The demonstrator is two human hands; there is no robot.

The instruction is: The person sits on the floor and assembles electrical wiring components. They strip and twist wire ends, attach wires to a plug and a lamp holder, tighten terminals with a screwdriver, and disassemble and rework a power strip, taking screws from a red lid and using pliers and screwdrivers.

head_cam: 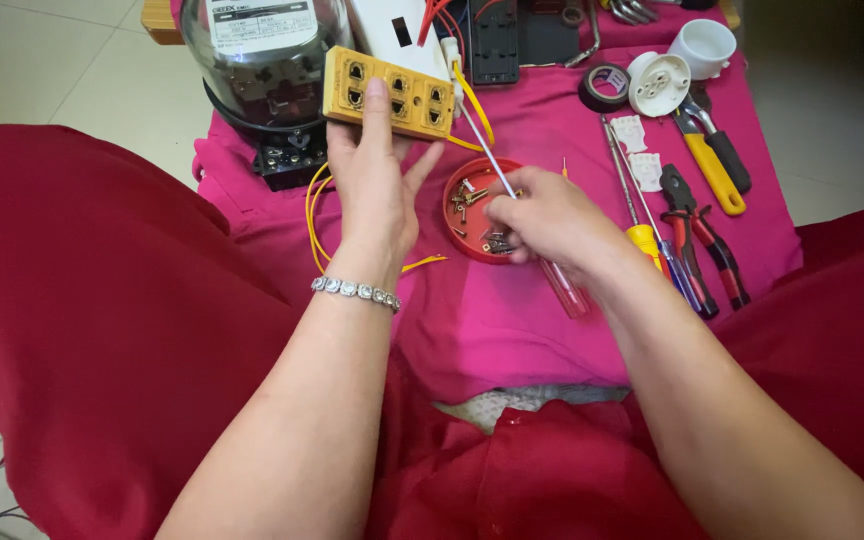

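My left hand (377, 180) holds up a yellow socket block (392, 92) with several outlets, thumb on its face; yellow wires (314, 215) trail from it. My right hand (547, 220) grips a screwdriver (512, 195) with a clear handle, its metal shaft pointing up towards the block's right end. The fingers of that hand rest over a small red dish (457, 235) holding several screws and small metal parts.
A pink cloth (552, 120) covers the low table. On it lie an electricity meter (257, 70), black tape roll (604, 86), white lamp holder (658, 82), white cup (704, 46), yellow-handled pliers (712, 170), red-and-black pliers (702, 235) and more screwdrivers (642, 235). Red clothing covers my knees.
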